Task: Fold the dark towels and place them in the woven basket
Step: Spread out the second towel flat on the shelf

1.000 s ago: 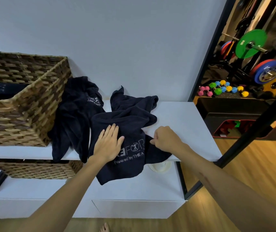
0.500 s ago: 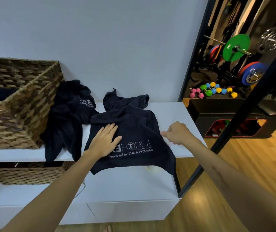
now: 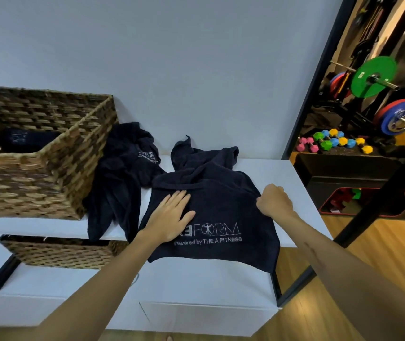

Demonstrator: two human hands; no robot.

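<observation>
The left hand (image 3: 172, 217) lay flat on the dark towel (image 3: 221, 207) on the shelf (image 3: 292, 193). The right hand (image 3: 274, 201) pinched its edge. Half the towel hung off, so it could slip down.

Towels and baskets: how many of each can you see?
Dark towels: 3 — one under the hands, one crumpled beside the basket, one folded inside it.
Woven baskets: 2 — upper, lower.
Total: 5

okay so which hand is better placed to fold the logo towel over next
Right. The right hand already pinches the logo towel at its right edge, ready to carry it across, while the left hand lies flat on the cloth, pinning it to the white shelf.
</observation>
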